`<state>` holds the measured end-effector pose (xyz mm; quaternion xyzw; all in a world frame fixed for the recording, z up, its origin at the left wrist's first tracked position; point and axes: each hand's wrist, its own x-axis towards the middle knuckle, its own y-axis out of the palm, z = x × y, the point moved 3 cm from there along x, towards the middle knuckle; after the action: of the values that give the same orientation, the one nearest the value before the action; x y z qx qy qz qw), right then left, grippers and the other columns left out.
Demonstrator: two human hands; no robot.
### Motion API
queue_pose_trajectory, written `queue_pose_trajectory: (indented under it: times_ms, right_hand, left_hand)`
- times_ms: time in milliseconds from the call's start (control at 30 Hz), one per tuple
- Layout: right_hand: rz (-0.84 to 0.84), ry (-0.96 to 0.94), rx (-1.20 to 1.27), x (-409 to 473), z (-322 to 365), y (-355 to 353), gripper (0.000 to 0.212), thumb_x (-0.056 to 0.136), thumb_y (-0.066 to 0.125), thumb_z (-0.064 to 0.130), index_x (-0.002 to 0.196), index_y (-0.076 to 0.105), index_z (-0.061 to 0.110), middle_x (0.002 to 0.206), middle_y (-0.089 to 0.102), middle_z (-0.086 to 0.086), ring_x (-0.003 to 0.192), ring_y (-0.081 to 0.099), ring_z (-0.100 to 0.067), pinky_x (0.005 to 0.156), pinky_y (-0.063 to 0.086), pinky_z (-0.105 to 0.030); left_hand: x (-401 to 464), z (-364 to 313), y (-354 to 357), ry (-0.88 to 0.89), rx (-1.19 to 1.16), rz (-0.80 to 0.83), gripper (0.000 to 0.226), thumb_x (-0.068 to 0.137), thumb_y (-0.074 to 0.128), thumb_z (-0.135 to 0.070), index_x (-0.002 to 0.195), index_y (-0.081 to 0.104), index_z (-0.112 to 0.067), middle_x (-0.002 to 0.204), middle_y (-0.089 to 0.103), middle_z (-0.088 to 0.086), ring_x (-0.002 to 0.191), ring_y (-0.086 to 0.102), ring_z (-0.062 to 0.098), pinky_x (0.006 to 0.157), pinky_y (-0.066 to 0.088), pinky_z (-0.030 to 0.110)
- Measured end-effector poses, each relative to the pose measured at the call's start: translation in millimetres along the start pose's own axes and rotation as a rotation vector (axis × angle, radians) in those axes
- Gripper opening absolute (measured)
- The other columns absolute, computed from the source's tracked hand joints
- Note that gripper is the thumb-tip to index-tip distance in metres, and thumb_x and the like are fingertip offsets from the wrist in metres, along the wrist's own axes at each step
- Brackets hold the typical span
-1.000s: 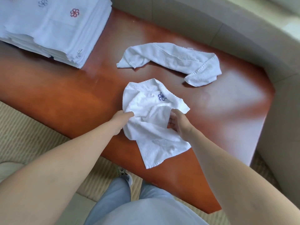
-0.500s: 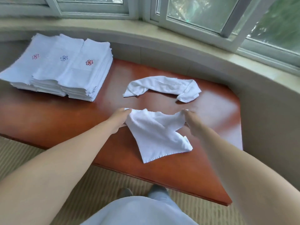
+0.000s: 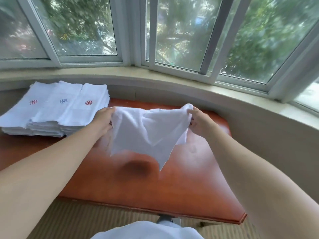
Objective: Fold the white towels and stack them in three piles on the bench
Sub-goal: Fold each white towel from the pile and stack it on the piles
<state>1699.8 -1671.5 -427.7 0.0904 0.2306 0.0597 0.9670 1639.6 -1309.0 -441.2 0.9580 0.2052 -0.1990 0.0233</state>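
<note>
We see the white towel held up in the air above the middle of the red-brown bench, stretched between both hands, its lower corner hanging down in a point – clear of the wood. The left hand pinches the towel's left top corner, fingers curled round the cloth; the right hand grips the right top corner the same way. At the far left of the bench sit three piles of folded towels, side by side and touching – each top towel bears a small flower mark, red, blue, red. Beyond the bench runs a pale sill under a bay window.
</note>
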Motion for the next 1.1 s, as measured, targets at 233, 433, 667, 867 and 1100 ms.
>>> queue_pose_trajectory:
  times_ms: [233,433,667,867,1100]
  right_hand:
    - [-0.177,-0.033,-0.225,-3.2,-8.6,6.2,0.066,0.090,0.062,0.002,0.148,0.045,0.027,0.132,0.061,-0.012,0.095,0.061,-0.024,0.099,0.053,-0.041]
    - [-0.222,-0.085,-0.368,-1.0,3.8,-8.6,0.029,0.089,0.058,0.000,0.109,0.072,0.016,0.099,0.066,-0.008,0.079,0.060,-0.021,0.071,0.053,-0.031]
    - [-0.121,-0.082,-0.573,15.1,12.9,10.1,0.021,0.088,0.069,0.015,0.105,0.072,0.028,0.106,0.069,-0.002,0.098,0.066,-0.018,0.091,0.055,-0.034]
    - [-0.086,-0.056,-0.614,15.0,7.4,18.0,0.003,0.086,0.075,0.016,0.087,0.076,0.018,0.094,0.068,-0.001,0.089,0.060,-0.019,0.086,0.051,-0.033]
    - [-0.057,-0.012,-1.142,13.8,-3.6,26.9,0.018,0.083,0.072,0.007,0.096,0.069,0.019,0.083,0.055,0.000,0.065,0.048,-0.016,0.046,0.034,-0.018]
  left_hand:
    - [9.7,6.6,-22.9,0.004,-0.043,-0.033,0.018,0.096,0.063,-0.032,0.109,0.063,-0.018,0.097,0.062,0.003,0.088,0.059,0.022,0.086,0.051,0.038]
    - [7.9,6.5,-43.6,-0.034,-0.072,-0.098,0.009,0.096,0.065,-0.028,0.090,0.061,-0.023,0.098,0.065,0.001,0.095,0.060,0.023,0.097,0.051,0.039]
    - [12.5,13.4,-53.2,-0.047,-0.186,-0.131,0.006,0.097,0.064,-0.021,0.102,0.064,-0.018,0.104,0.066,0.004,0.097,0.063,0.022,0.084,0.056,0.034]
    - [18.0,15.4,-69.2,0.006,-0.078,-0.150,0.015,0.096,0.063,-0.014,0.096,0.056,-0.028,0.106,0.057,0.007,0.091,0.054,0.022,0.079,0.053,0.034]
    - [24.0,7.7,-66.7,-0.015,0.106,-0.001,0.025,0.094,0.056,-0.003,0.099,0.075,-0.019,0.091,0.067,0.000,0.089,0.061,0.014,0.098,0.050,0.034]
